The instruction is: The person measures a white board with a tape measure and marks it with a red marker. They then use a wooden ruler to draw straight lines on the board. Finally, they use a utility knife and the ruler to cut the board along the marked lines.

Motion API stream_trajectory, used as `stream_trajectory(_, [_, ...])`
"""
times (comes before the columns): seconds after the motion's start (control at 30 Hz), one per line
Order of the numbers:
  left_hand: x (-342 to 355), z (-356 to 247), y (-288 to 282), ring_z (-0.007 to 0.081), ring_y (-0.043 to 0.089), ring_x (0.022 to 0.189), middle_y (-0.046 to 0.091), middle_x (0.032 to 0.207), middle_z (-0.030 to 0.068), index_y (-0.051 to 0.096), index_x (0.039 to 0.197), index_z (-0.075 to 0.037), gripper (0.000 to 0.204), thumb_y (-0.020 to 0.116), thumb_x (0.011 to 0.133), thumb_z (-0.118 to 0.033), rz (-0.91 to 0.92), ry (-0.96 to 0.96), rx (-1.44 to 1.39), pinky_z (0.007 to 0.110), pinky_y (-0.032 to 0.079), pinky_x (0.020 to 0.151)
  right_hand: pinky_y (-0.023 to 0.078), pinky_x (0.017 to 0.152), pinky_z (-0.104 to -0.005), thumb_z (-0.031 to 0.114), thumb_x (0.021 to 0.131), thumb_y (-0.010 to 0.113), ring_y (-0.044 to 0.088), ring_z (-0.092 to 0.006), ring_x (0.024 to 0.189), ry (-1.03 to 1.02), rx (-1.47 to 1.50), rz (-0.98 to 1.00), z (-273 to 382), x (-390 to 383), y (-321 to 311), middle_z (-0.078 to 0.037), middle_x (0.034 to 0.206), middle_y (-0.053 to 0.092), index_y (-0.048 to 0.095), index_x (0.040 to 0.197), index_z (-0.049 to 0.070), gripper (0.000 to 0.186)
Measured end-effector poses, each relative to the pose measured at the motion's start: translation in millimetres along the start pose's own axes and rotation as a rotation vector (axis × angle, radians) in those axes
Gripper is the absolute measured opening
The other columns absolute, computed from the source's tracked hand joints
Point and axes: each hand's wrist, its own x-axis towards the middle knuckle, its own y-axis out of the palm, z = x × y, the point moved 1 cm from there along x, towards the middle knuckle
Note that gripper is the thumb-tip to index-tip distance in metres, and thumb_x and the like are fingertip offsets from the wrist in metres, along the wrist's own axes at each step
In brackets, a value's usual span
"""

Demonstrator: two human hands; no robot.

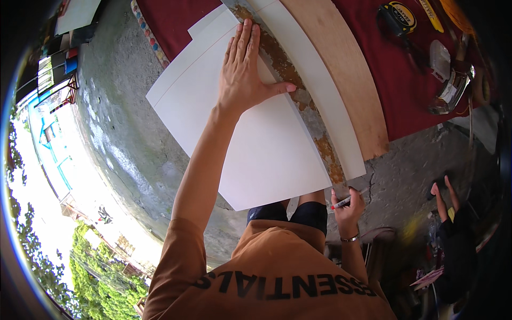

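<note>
A large white sheet (pixel 266 160) lies in front of me, with a thin red line near its far left edge. Across it runs a long flat metal bar (pixel 322 144), its surface patched with rust. My left hand (pixel 240 80) is spread flat on the sheet, fingers pointing away from me and the thumb resting on the bar. At the bar's near end, my right hand (pixel 350 213) is closed round a slim pen (pixel 341 203) with a red tip, and its fingertips are by the end of the bar. A wristband circles my right wrist.
A wooden board (pixel 357 96) lies along the sheet's right side on a red cloth (pixel 394 101). A black-and-yellow tape measure (pixel 400 18), a yellow tool (pixel 431 16) and a clear plastic case (pixel 440 60) sit at far right. Another person (pixel 456 256) is at lower right.
</note>
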Motion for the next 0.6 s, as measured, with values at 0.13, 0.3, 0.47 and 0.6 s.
stream_trajectory(0.13, [1.4,0.6,0.9,0.0341,0.020,0.154,0.023,0.164,0.0206,0.027,0.156,0.002,0.147,0.074,0.050,-0.088,0.001,0.004,-0.006,0.046,0.021,0.125,0.050,0.066,-0.0505,0.013,0.072,0.088,0.061,-0.0447,0.075,0.006,-0.022,0.011,4.2,2.3,-2.5,-0.021,0.087,0.065,0.058,0.101,-0.001,0.044])
stream_trajectory(0.3, [2.5,1.4,1.5,0.0345,0.020,0.153,0.024,0.164,0.0217,0.027,0.156,0.002,0.146,0.073,0.051,-0.088,-0.002,0.014,-0.011,0.045,0.020,0.125,0.049,0.067,-0.0509,0.012,0.072,0.088,0.061,-0.0447,0.076,0.043,-0.003,0.039,2.3,0.4,-1.7,-0.021,0.087,0.065,0.058,0.102,-0.001,0.044])
stream_trajectory(0.47, [3.3,1.5,0.8,0.0347,0.020,0.153,0.024,0.164,0.0221,0.027,0.156,0.001,0.144,0.072,0.053,-0.089,-0.006,0.013,-0.019,0.045,0.020,0.125,0.049,0.067,-0.0511,0.011,0.072,0.088,0.061,-0.0446,0.076,0.038,-0.002,0.045,2.6,1.0,-1.5,-0.022,0.087,0.064,0.057,0.102,-0.001,0.045])
stream_trajectory(0.6, [4.4,2.0,1.3,0.0345,0.020,0.153,0.024,0.164,0.0219,0.027,0.156,0.002,0.143,0.074,0.054,-0.087,-0.003,0.008,-0.025,0.045,0.020,0.125,0.049,0.066,-0.0508,0.011,0.072,0.088,0.061,-0.0444,0.076,0.047,-0.001,0.053,2.1,0.8,-1.5,-0.022,0.087,0.064,0.057,0.102,-0.002,0.045])
